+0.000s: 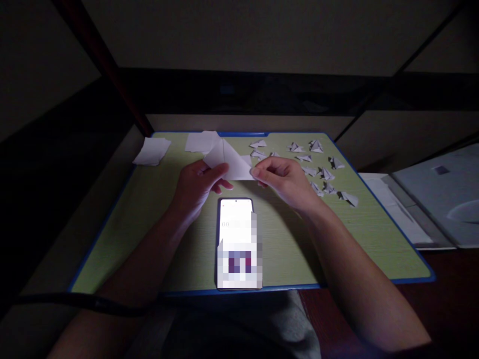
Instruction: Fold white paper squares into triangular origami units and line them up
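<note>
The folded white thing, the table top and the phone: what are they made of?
The folded white thing looks like matte paper: thin, with a crease. The table top could be wood or laminate with a satin finish: faint grain shows and the light spreads softly. The phone probably has glass over its lit screen; glare hides the finish.

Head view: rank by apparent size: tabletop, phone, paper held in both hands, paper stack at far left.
1. Tabletop
2. Phone
3. Held paper
4. Far-left paper stack
Apparent size only; the phone sits nearer the camera.
</note>
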Motion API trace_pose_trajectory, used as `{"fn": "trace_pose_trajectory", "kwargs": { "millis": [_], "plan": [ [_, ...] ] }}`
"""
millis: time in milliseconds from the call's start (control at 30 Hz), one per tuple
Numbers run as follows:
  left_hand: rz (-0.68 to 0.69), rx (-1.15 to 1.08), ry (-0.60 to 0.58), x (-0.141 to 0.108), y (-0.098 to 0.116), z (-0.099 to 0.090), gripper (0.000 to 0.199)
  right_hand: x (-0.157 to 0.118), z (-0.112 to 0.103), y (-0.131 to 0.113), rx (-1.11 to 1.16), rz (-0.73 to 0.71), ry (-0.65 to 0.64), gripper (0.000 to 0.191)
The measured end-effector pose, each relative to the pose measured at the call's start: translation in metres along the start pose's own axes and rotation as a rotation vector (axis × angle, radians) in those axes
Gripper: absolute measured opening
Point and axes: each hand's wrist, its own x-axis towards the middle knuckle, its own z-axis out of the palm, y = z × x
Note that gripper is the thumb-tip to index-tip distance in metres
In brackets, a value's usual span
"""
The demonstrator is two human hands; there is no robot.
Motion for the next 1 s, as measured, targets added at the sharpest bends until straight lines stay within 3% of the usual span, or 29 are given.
{"fn": "trace_pose_trajectory", "kwargs": {
  "millis": [400,667,1000],
  "plan": [
    [0.020,-0.046,0.022,-0.0015,0.0007,0.0030,0.027,-0.0010,-0.0001,-0.0027,0.031,-0.021,-0.055,0.041],
    [0.029,-0.011,0.023,-0.0014,-0.0007,0.0034,0.027,-0.0024,0.0007,-0.0014,0.013,-0.010,-0.034,0.029],
    [0.050,-0.029,-0.035,-0.0027,-0.0055,0.0008,0.026,-0.0049,0.0028,-0.0047,0.020,0.036,-0.026,0.022]
  ]
}}
